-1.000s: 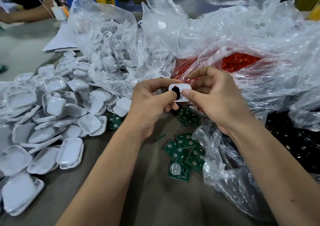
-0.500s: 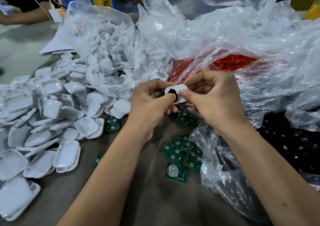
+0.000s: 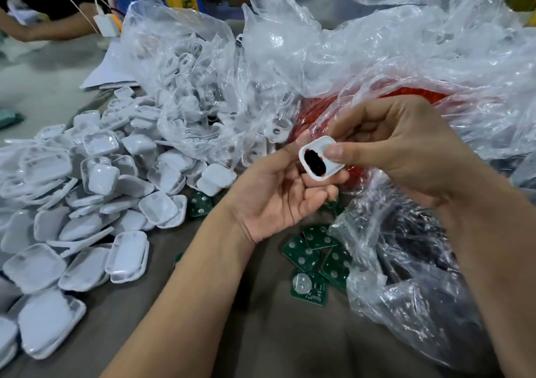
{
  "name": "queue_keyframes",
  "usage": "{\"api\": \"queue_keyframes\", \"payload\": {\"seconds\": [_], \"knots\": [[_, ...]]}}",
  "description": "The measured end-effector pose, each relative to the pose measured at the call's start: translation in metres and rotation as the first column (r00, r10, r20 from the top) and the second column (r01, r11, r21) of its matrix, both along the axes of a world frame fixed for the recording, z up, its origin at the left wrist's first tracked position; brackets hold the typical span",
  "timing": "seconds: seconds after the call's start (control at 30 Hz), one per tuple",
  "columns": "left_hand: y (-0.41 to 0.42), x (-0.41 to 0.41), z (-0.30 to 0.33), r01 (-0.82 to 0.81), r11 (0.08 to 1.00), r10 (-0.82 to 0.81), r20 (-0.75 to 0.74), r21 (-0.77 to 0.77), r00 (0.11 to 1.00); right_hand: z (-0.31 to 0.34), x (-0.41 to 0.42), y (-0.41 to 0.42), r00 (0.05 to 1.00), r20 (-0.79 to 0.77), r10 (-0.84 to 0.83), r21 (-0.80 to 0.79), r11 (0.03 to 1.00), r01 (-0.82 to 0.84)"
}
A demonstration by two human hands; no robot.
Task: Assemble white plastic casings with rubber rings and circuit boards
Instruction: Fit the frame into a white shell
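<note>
Right hand pinches white casing holding a black ring; left hand lies open-palmed just beneath the casing.

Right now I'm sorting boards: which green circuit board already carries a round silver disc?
The circuit board nearest the camera, at the bottom of the loose green cluster. It alone shows a large silver disc; the others show only small pale dots.

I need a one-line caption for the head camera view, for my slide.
Right hand pinches a white casing with a dark insert above the open left hand, between piled casings and green circuit boards.
</note>
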State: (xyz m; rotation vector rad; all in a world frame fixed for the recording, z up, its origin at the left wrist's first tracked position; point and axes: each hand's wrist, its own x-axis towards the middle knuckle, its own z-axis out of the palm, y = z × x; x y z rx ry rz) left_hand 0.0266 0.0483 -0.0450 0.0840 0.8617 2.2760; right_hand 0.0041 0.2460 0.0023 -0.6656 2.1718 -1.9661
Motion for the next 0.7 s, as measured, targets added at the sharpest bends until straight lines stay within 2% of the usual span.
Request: {"api": "queue_keyframes", "payload": {"seconds": [0.13,0.2,0.3,0.37,0.4,0.5,0.6,0.7], "knots": [[-0.001,0.0,-0.001,0.022,0.994,-0.021,-0.017,0.104,1.0,0.016,-0.007,0.0,0.995,-0.008,0.1,0.127,0.987,-0.098],[-0.002,-0.001,-0.002,-0.02,0.989,0.027,-0.044,0.149,0.999,0.026,-0.009,-0.005,0.994,-0.019,0.108,0.177,0.979,-0.103],[-0.003,-0.003,-0.003,-0.121,0.976,0.13,-0.038,0.18,0.991,0.033,-0.008,-0.014,0.982,-0.188,-0.033,0.328,0.94,0.095],[-0.003,-0.005,-0.003,-0.186,0.965,0.194,-0.022,0.187,0.981,0.031,-0.004,-0.015,0.923,-0.363,-0.129,0.352,0.898,0.264],[-0.002,-0.006,-0.002,-0.219,0.956,0.225,-0.013,0.196,0.974,0.03,-0.001,-0.016,0.897,-0.422,-0.136,0.335,0.895,0.293],[-0.002,-0.008,-0.003,-0.303,0.926,0.309,0.01,0.223,0.951,0.023,0.007,-0.017,0.859,-0.509,-0.054,0.339,0.905,0.257],[-0.002,-0.008,-0.004,-0.346,0.903,0.345,0.05,0.256,0.937,0.017,0.008,-0.021,0.813,-0.581,0.034,0.442,0.852,0.28],[-0.001,-0.008,-0.004,-0.383,0.883,0.377,0.074,0.272,0.923,0.012,0.006,-0.024,0.795,-0.604,0.056,0.456,0.842,0.287]]}}
